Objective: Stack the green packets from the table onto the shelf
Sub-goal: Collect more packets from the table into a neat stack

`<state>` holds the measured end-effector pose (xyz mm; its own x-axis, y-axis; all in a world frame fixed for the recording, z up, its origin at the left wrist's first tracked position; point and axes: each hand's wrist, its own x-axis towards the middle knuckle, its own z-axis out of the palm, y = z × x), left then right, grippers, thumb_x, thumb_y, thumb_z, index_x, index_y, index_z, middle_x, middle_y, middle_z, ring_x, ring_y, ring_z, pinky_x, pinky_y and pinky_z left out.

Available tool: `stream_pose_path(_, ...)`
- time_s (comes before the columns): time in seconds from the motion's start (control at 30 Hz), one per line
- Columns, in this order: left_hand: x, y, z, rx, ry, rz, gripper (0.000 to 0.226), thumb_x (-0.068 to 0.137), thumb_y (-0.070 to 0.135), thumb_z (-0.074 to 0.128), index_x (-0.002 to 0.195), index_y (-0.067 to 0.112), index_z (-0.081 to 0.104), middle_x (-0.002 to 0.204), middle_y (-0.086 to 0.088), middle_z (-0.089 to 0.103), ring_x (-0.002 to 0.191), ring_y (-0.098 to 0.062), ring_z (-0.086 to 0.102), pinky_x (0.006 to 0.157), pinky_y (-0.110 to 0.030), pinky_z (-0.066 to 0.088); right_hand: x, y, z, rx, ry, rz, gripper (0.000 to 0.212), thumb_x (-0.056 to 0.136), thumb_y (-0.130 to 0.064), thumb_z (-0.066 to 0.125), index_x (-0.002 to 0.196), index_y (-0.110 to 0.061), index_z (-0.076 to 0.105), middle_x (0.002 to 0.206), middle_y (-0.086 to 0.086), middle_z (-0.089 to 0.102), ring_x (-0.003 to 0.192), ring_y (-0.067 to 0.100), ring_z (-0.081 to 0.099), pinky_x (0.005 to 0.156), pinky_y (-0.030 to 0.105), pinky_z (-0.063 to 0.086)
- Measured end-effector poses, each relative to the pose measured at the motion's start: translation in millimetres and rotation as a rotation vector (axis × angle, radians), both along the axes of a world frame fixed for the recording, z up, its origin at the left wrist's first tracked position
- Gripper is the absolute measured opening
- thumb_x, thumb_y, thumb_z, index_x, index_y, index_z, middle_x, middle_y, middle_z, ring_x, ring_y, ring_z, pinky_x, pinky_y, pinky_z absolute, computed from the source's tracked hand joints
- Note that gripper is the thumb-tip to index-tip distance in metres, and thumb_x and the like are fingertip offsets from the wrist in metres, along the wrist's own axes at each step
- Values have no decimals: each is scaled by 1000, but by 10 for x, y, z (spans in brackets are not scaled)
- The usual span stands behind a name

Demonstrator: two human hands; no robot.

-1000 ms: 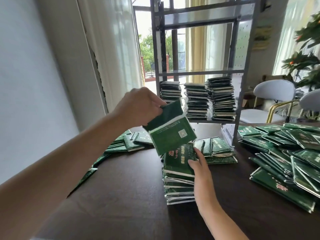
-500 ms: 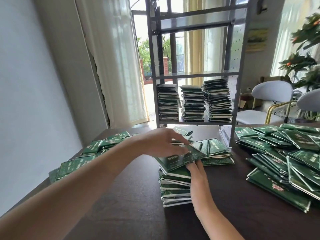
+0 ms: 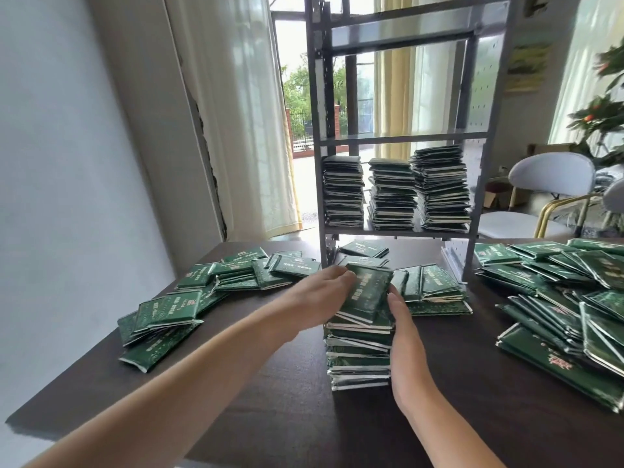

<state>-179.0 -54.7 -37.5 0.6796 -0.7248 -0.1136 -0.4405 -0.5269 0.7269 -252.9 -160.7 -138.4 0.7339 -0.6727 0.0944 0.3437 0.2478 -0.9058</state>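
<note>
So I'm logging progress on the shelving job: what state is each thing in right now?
Left hand: fingers on the top packet, touching it.
Right hand: flat against the stack's right side.
Top packet: lying slightly askew on the stack.
Table stack: upright between both hands.
Shelf: three stacks on one tier, the tier above bare.
Loose packets: scattered on the table.

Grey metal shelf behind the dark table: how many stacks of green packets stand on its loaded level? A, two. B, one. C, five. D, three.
D: the grey metal shelf carries three side-by-side stacks of green packets, left, middle and right, all on one level.
</note>
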Motion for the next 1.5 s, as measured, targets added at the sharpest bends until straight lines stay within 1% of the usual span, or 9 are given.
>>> stream_pose_path(0.1, -90, 138, -71, -28, 57, 6, 53, 109, 43, 34, 159, 30, 24, 165, 7, 27, 148, -17, 32, 123, -43, 24, -8, -11, -9, -11, 4, 8, 40, 105, -34, 43, 144, -30, 52, 138, -17, 58, 130, -4, 48, 111, 22, 33)
stream_pose_path(0.2, -201, 227, -152, -71, 93, -20, 60, 109, 44, 32, 162, 33, 6, 168, 13, 9, 155, -11, 10, 123, -32, 7, -2, -19, 3, 15, 20, 41, 30, 104, -34, 44, 132, -38, 55, 114, -29, 61, 94, -27, 55, 87, 3, 40)
stream_pose_path(0.33, -100, 182, -151, -238, 169, 106, 55, 109, 35, 40, 160, 30, 21, 165, 0, 28, 133, -17, 46, 111, -42, 42, -81, -33, 53, 80, 97, 158, 51, 89, -55, 60, 132, -30, 65, 129, -6, 69, 125, 15, 60, 114, 45, 40)
stream_pose_path(0.47, 134, 127, -247, -138, 451, 179, 39, 102, 45, 53, 137, 27, 53, 145, -8, 51, 123, -27, 54, 97, -56, 53, -169, -178, 236, 33, 305, 214, 32, 101, -41, 50, 117, -23, 71, 97, -1, 78, 93, 20, 72, 84, 40, 55)
stream_pose_path(0.53, 223, 121, -341, -108, 632, 168, 38, 98, 48, 57, 126, 22, 59, 125, -14, 61, 113, -33, 61, 99, -64, 50, -192, -259, 323, 38, 411, 260, 32, 98, -43, 54, 104, -17, 72, 82, 3, 74, 87, 27, 68, 92, 51, 56)
stream_pose_path(0.83, 381, 189, -420, -141, 919, 177, 103, 63, 44, 79, 152, 21, 32, 149, -31, 38, 130, -51, 48, 105, -66, 41, -200, -322, 483, 34, 610, 335, 37, 93, -45, 57, 107, -13, 69, 91, 11, 74, 96, 32, 70, 94, 56, 54)
stream_pose_path(1.07, 269, 120, -473, -184, 884, 153, 49, 98, 55, 38, 95, 15, 67, 104, -12, 69, 103, -32, 62, 110, -59, 40, -130, -126, 555, -22, 675, 324, 37, 102, -45, 41, 97, -20, 68, 83, 6, 74, 84, 26, 68, 77, 38, 53)
stream_pose_path(1.37, 170, 155, -536, -246, 903, 143, 41, 99, 49, 39, 91, 15, 60, 84, -8, 70, 91, -26, 62, 91, -41, 47, -193, -71, 485, -67, 682, 309, 43, 102, -48, 39, 91, -19, 70, 83, 4, 75, 79, 23, 71, 79, 39, 57)
stream_pose_path(1.5, 213, 180, -545, -240, 930, 141, 35, 88, 48, 59, 106, 18, 62, 111, -16, 62, 97, -32, 64, 85, -46, 52, -283, -104, 452, -11, 676, 290, 43, 95, -54, 51, 99, -17, 73, 97, 8, 77, 92, 27, 73, 80, 40, 59)
